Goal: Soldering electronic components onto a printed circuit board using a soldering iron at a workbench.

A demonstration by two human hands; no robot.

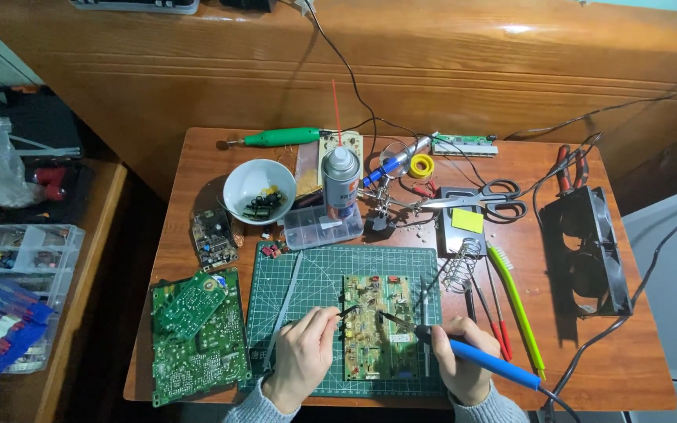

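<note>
Head view | our left hand [301, 360] pinches tweezers [344, 312] at the circuit board [378, 325] | our right hand [462, 362] grips the blue soldering iron [476, 359], tip on the board | green cutting mat [331, 270] beneath

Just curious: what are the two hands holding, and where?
Right hand: blue soldering iron, by its handle. Left hand: dark tweezers, pinched at their rear end.

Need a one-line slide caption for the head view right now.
Right hand holds a blue soldering iron to a green circuit board while left hand steadies tweezers.
</note>
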